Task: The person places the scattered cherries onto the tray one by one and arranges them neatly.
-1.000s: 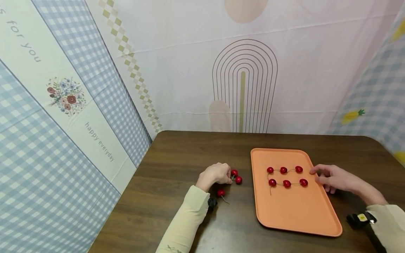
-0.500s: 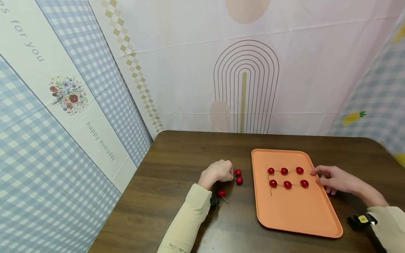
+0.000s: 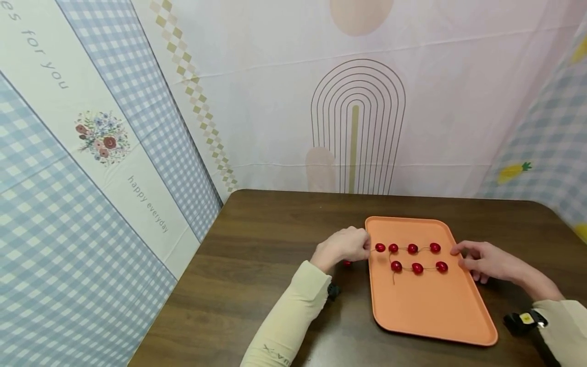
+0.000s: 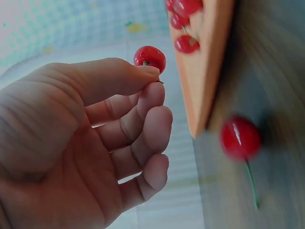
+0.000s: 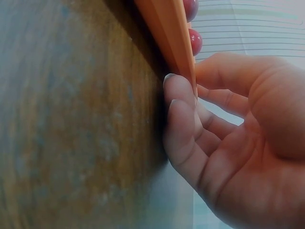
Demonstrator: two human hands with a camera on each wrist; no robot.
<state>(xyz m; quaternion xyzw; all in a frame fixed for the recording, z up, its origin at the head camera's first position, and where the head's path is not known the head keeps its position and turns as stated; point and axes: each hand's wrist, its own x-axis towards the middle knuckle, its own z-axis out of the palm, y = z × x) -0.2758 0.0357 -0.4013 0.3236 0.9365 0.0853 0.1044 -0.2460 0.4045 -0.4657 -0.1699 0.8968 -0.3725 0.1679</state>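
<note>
My left hand (image 3: 345, 245) is at the left rim of the orange tray (image 3: 431, 311), thumb and forefinger pinching the stem of a red cherry (image 3: 380, 247). In the left wrist view that cherry (image 4: 149, 57) shows just beyond the thumb tip. It hangs over the tray, left of the back row of cherries (image 3: 412, 248); a front row (image 3: 417, 268) lies nearer me, each row three long, stems pointing left. The right hand (image 3: 490, 261) grips the tray's right rim, thumb on the inner side and fingers outside, as the right wrist view shows.
On the brown wooden table (image 3: 257, 265), a loose cherry (image 3: 347, 263) lies half hidden behind the left wrist. With its green stem, a cherry (image 4: 240, 137) shows beside the tray in the left wrist view. A patterned cloth (image 3: 266, 102) hangs behind the table.
The left hand has lifted a cherry from the table by its stem and carried it right, over the tray's left rim. The right hand has stayed on the tray's edge.
</note>
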